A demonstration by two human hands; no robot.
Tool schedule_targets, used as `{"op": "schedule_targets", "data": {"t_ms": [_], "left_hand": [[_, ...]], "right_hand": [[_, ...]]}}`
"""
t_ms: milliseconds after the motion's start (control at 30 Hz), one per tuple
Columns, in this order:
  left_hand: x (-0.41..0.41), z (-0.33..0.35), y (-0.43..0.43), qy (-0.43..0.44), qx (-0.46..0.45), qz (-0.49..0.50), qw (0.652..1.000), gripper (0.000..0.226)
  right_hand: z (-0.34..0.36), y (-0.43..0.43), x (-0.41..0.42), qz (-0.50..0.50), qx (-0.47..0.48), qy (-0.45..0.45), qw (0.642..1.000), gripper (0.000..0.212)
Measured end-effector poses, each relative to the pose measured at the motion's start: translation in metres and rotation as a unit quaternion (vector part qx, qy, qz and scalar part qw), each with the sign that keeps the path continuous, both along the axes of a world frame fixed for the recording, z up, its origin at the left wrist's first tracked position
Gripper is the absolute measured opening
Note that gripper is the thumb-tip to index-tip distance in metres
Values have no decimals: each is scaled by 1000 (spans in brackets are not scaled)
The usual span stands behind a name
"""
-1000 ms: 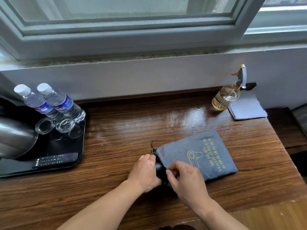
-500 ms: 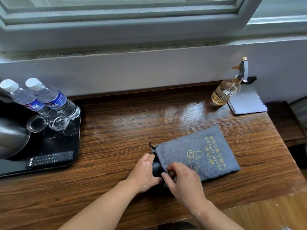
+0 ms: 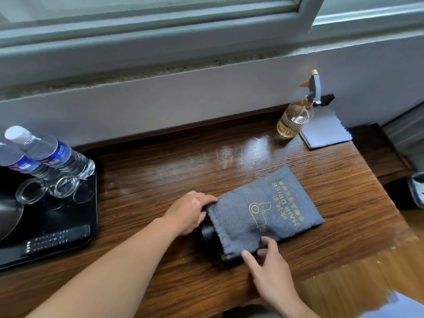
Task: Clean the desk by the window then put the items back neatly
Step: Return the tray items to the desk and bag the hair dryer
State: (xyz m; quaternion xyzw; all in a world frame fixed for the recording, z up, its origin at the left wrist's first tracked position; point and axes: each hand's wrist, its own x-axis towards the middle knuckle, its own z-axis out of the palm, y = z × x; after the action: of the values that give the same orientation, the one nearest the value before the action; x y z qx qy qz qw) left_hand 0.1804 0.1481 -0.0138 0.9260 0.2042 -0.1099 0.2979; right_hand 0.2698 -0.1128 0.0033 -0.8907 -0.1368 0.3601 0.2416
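Observation:
A grey hair-drier pouch point(image 3: 268, 212) with yellow print lies on the wooden desk point(image 3: 160, 180) in front of me. A black object point(image 3: 207, 231) pokes out of its open left end. My left hand point(image 3: 190, 212) grips the pouch's upper left corner, fingers curled over the cloth edge. My right hand point(image 3: 268, 260) touches the pouch's lower left corner with spread fingertips. A spray bottle point(image 3: 294, 118) of amber liquid stands at the back right beside a folded pale cloth point(image 3: 325, 134).
A black tray point(image 3: 57, 226) at the left holds two water bottles point(image 3: 48, 154), two upturned glasses point(image 3: 46, 189), a remote point(image 3: 55, 237) and part of a metal kettle point(image 3: 9, 216). The window sill runs behind the desk. Floor shows past the desk's front right edge.
Both hands were bunched at the pouch's mouth; now they have parted, left to the upper corner, right to the lower corner. The mouth looks wider. The camera has tilted down and nearer.

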Motion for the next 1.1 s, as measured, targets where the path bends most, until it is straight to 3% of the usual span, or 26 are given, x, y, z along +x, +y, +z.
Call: {"op": "schedule_targets", "data": {"t_ms": [167, 333, 500, 633, 767, 867, 1100], "left_hand": [[-5, -1, -7, -32, 5, 68, 997, 28], [-38, -2, -17, -23, -4, 95, 995, 20], [-63, -7, -44, -55, -28, 176, 982, 16], [-69, -12, -68, -44, -58, 260, 963, 17], [-68, -14, -78, -44, -102, 305, 946, 20], [-66, -12, -78, -39, -119, 319, 939, 27], [-62, -11, -76, -44, -88, 297, 950, 23]], "right_hand": [[-6, 21, 23, 23, 32, -18, 999, 57], [-5, 49, 48, 72, 72, -48, 994, 60], [-9, 81, 68, 168, 94, -63, 979, 60], [-9, 82, 71, 176, 123, -63, 975, 53], [-13, 39, 60, 254, 154, -33, 954, 88], [-26, 16, 46, 296, 132, -68, 944, 112], [-35, 33, 44, 269, 162, -134, 940, 107]]}}
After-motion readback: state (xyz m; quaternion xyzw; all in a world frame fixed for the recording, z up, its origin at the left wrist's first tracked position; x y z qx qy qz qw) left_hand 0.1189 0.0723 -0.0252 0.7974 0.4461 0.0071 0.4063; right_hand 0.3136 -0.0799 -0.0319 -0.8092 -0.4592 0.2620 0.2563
